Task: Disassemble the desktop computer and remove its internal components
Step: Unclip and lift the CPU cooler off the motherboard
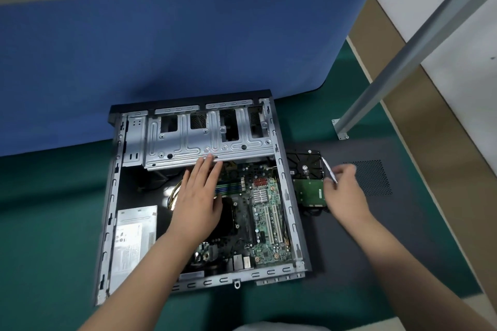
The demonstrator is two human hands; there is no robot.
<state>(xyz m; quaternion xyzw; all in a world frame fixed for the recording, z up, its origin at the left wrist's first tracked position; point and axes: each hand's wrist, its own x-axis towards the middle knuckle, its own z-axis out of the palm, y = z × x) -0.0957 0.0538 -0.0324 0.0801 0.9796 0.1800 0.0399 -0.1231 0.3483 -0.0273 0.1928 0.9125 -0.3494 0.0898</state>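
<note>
Setting a pulled part aside
Our right hand point(343, 191) pinches a thin strip point(330, 172) over the drive point(306, 169) at right; left hand point(199, 196), flat and relaxed, hovers mid-frame over the case point(113, 196); next we likely free the memory.

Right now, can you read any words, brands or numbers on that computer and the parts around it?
None is legible.
Power supply label: printed lines and marks, too blurred to read.
Motherboard: markings too small.
Green board sticker on the hard drive: too small.
Strip in the right hand: blurred.
</note>
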